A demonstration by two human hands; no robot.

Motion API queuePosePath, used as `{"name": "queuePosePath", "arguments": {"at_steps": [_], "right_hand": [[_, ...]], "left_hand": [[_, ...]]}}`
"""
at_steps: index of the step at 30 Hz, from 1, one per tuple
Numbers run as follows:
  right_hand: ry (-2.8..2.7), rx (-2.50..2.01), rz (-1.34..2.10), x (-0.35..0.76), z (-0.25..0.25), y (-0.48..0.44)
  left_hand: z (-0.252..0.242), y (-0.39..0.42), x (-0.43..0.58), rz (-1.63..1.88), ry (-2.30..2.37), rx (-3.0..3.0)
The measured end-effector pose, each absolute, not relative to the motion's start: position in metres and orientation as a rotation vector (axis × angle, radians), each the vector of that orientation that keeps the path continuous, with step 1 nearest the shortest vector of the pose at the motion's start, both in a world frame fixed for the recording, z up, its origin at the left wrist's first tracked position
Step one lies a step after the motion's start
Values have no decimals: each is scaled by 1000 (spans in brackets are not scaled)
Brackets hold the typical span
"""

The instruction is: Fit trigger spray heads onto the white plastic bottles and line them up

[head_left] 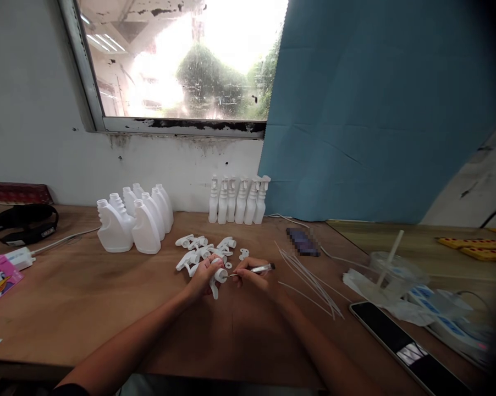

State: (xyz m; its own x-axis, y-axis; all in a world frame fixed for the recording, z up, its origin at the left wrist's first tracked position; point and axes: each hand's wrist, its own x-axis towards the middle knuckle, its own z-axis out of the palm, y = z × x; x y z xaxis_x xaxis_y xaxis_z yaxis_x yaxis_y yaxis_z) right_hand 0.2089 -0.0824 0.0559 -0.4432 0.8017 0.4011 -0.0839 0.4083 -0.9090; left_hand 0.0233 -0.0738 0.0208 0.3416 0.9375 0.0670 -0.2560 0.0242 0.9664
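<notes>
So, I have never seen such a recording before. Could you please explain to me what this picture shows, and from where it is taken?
Of course. There is no machine here: a person works with two bare hands. The single picture comes from a camera worn on the head, looking forward and down, so the forearms reach in from the bottom edge.

The left hand holds a white spray head. The right hand holds a slim tool, its thin tip pointing towards the spray head; whether they touch is too small to tell.

On the brown table lie loose spray heads, thin tubes and a phone. White bottles stand in two groups further back.
</notes>
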Motion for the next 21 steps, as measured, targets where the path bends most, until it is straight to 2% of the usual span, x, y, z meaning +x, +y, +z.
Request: {"name": "queuePosePath", "arguments": {"at_steps": [8,13,15,18,21], "right_hand": [[-1714,-542,1116,198,43,-84],[-1985,-482,596,202,37,-82],[-2063,-440,492,204,37,-82],[-2042,-456,500,209,39,-80],[-1899,-658,578,220,40,-72]], "left_hand": [[29,-80,27,1105,568,999],[24,-79,29,960,606,828],[23,-77,27,938,623,809],[23,-72,22,1008,661,922],[25,-71,16,1094,779,1210]]}}
